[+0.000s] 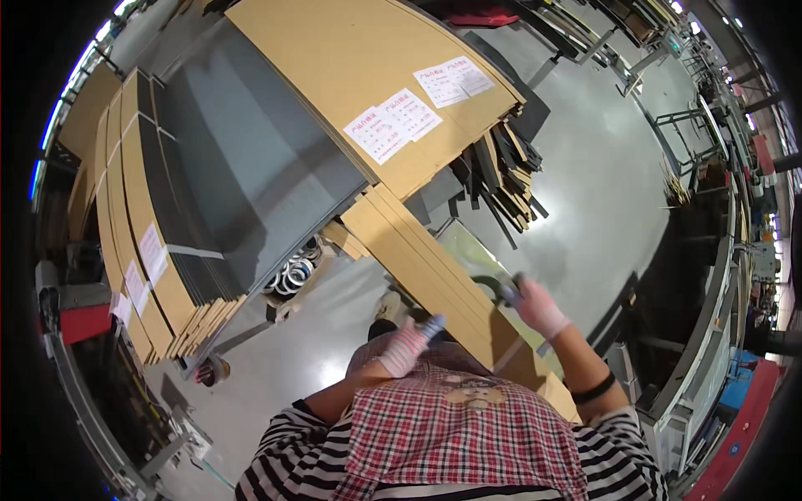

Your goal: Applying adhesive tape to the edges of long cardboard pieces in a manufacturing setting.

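Note:
A long stack of brown board strips point(443, 271) slants from the large board pile down to my apron, with a pale band point(507, 356) across its near part. My left hand point(407, 346), in a pink-and-white glove with blue-grey fingertips, is just left of the stack. Its fingers look drawn together, and whatever they hold cannot be made out. On the stack's right side is my right hand point(536, 309), in a similar glove with dark fingertips. Motion smears its fingers, so its grip is unclear.
A wide brown board point(351, 58) carrying white printed sheets point(393, 125) tops the far pile. Strapped board bundles point(134, 217) stand at left by a dark grey sheet point(242, 134). Loose dark-edged strips point(505, 179) jut out beneath the pile. Rolls of tape point(296, 271) lie in a box below.

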Available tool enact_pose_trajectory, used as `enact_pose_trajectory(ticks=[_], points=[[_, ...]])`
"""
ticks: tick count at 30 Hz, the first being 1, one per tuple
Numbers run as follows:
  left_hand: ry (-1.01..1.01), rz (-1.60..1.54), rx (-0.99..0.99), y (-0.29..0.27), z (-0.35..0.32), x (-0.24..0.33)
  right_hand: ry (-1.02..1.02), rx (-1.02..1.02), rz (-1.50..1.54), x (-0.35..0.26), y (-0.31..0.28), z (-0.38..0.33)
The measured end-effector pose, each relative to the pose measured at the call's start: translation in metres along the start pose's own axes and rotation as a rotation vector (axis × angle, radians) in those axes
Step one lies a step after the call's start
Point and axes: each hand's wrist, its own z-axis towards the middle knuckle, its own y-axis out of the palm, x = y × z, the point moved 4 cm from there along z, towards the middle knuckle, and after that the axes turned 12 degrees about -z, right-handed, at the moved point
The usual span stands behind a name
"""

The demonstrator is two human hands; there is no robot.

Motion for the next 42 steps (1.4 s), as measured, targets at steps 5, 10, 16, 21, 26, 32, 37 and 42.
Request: enact_pose_trajectory(ticks=[5,10,16,21,26,32,37,42], points=[[0.232,-0.178,0.292,0.024,-0.002,0.060,-0.227,0.054,-0.015,-0.054,0.007,0.063],[0.006,-0.103,0.169,0.054,-0.019,0.021,-0.257,0.071,-0.037,-0.022,0.009,0.034],[0.148,-0.003,0.156,0.029,-0.013,0.043,-0.334,0.157,0.038,-0.039,-0.049,0.016],[0.479,0.033,0.025,0.047,-0.038,0.154,-0.936,0.299,0.032,-0.127,-0.091,-0.014],[0.789,0.056,-0.177,0.066,-0.040,0.229,-0.971,0.318,-0.094,-0.186,-0.084,-0.026],[0.437,-0.005,-0.232,0.061,-0.040,0.204,-0.739,0.176,-0.486,-0.199,-0.080,-0.006],[0.180,-0.078,-0.119,0.034,-0.046,0.168,-1.112,-0.133,-0.721,-0.209,-0.078,0.027],[0.249,-0.212,0.093,-0.029,0.027,0.108,-0.688,-0.243,-0.675,-0.139,-0.066,0.182]])
